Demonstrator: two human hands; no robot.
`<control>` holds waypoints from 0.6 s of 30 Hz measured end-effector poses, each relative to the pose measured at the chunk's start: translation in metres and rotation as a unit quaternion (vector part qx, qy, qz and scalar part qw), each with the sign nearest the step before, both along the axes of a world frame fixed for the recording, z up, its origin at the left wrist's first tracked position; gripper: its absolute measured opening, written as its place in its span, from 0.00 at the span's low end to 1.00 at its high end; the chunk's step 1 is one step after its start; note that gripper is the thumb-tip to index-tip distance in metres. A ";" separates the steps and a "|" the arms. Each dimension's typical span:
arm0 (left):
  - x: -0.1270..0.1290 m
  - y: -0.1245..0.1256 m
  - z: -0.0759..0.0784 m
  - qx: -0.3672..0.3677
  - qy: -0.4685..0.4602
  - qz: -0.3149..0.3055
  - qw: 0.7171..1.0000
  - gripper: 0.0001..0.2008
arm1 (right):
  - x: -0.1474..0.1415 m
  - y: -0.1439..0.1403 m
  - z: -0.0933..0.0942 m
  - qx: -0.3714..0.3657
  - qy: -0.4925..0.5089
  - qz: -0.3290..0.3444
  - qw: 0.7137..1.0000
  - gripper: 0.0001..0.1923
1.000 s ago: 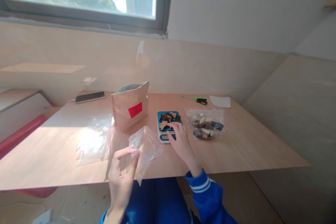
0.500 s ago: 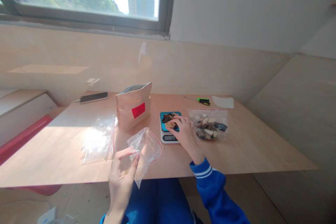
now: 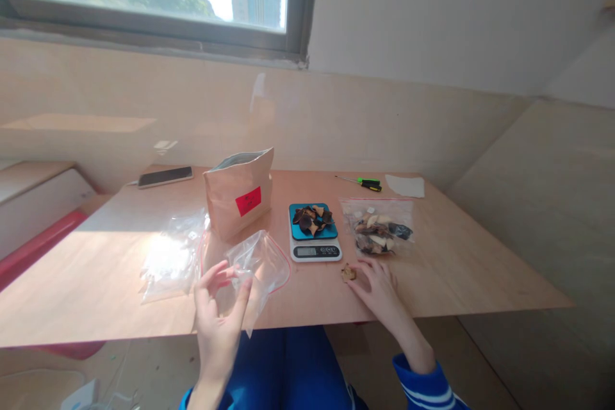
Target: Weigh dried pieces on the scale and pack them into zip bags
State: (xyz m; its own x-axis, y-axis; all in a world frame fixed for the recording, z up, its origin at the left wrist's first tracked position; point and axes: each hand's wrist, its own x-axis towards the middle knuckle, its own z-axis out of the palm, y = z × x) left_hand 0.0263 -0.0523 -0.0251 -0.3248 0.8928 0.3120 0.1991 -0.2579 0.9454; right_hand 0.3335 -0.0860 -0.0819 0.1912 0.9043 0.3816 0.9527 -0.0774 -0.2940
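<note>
My left hand (image 3: 220, 304) holds a clear zip bag (image 3: 264, 262) with a red seal line between thumb and fingers, above the table's front edge. Between the fingertips of my right hand (image 3: 379, 288) is a small brown dried slice (image 3: 348, 273), just in front of the scale's right corner. The kitchen scale (image 3: 314, 251) has a blue top carrying a heap of dark dried slices (image 3: 312, 220); its display is too small to read. Right of it lies a zip bag of dried slices (image 3: 377, 230), close beyond my right hand.
A brown pouch (image 3: 240, 205) with a red label stands open at the top. Several clear bags (image 3: 173, 256) lie left of it. A phone (image 3: 164, 177), a screwdriver (image 3: 368, 184) and a white paper (image 3: 405, 186) lie along the back of the table (image 3: 456, 269).
My right hand has left the heap on the scale and moved right and toward me with one slice. My left hand still holds the clear bag, nearly in place.
</note>
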 end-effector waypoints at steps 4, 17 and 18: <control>0.000 0.002 0.001 -0.031 -0.005 -0.016 0.999 0.30 | -0.003 0.004 0.013 0.031 0.026 0.027 0.999 0.11; 0.002 0.035 0.015 0.074 0.075 -0.033 0.994 0.16 | -0.031 -0.011 0.026 0.012 0.154 0.089 0.984 0.11; 0.002 0.035 0.015 0.084 0.083 -0.025 0.993 0.15 | -0.029 -0.007 0.028 0.015 0.158 0.093 0.983 0.11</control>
